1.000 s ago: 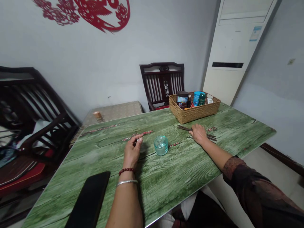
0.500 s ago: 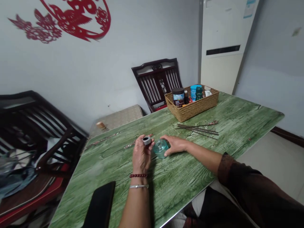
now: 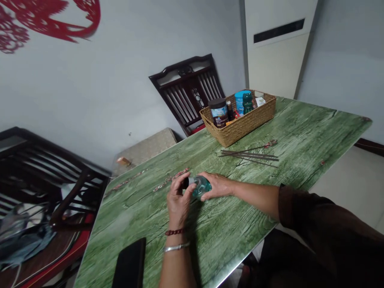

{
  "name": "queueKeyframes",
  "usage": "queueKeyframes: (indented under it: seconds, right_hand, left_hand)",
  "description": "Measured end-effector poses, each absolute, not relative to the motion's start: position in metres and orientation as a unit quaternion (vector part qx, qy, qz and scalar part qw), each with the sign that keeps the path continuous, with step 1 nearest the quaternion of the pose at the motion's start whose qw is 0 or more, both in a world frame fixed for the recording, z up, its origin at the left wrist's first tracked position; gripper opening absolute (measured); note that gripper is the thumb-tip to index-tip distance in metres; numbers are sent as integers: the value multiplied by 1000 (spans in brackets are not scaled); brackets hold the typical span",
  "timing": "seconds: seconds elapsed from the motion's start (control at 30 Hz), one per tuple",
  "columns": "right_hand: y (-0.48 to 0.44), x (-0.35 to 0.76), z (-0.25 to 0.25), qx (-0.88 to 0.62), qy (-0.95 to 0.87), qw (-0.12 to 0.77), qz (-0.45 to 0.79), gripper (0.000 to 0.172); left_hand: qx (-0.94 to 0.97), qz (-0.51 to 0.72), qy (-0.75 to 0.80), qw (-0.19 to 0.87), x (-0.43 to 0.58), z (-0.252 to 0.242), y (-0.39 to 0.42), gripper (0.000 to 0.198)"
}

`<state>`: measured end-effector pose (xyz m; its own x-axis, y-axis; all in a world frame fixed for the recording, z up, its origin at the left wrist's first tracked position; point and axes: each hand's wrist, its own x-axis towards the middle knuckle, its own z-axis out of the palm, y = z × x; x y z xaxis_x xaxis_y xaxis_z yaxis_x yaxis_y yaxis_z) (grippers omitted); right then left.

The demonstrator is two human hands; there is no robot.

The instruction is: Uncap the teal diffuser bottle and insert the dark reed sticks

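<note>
A small clear glass bottle with blue-green liquid (image 3: 202, 188) is gripped from its right side by my right hand (image 3: 218, 185). It leans to the left, its neck toward my other hand. My left hand (image 3: 177, 204) pinches a silver ring-shaped cap (image 3: 191, 181) between thumb and fingers. The cap is right at the bottle's neck; whether it is seated there I cannot tell, because my fingers cover part of it. Beyond my hands, several thin dark sticks (image 3: 255, 155) lie loosely crossed on the green wood-patterned table (image 3: 144, 212).
A woven basket (image 3: 240, 129) with a brown-lidded jar (image 3: 219, 114), a blue tin and a green bottle stands toward the back. Near my left forearm lies a black phone-like slab (image 3: 129, 262). Dark wooden chairs (image 3: 192, 94) stand behind and at the left (image 3: 45, 168).
The cap in my left hand has come from beside the bottle to its neck and turned on its side. The bottle now leans left. The view has shifted right and down.
</note>
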<state>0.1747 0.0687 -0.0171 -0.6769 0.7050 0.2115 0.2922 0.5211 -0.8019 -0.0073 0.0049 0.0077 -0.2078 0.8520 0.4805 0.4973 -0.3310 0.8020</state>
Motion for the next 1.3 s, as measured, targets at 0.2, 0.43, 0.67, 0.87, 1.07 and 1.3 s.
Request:
queueKeyframes:
  seconds: [0.2, 0.43, 0.67, 0.87, 1.07, 1.3]
  right_hand:
    - [69, 173, -19, -304, -831, 267, 381, 79]
    - [69, 174, -18, -299, -833, 270, 379, 79]
    - [69, 175, -18, -304, -829, 273, 383, 78]
    - [69, 175, -19, -302, -830, 272, 383, 80]
    - [70, 174, -21, -298, -834, 276, 375, 78]
    - [72, 171, -22, -289, -845, 272, 358, 76]
  left_hand:
    - [644, 494, 571, 125, 4, 14, 2, 39]
    - [593, 561, 550, 177, 3, 16, 1, 38]
    - [524, 571, 592, 222, -24, 17, -2, 50]
    - [603, 447, 646, 140, -26, 24, -10, 45]
    - [631, 420, 644, 104, -12, 38, -10, 47]
    - [734, 352, 578, 58, -4, 47, -3, 44]
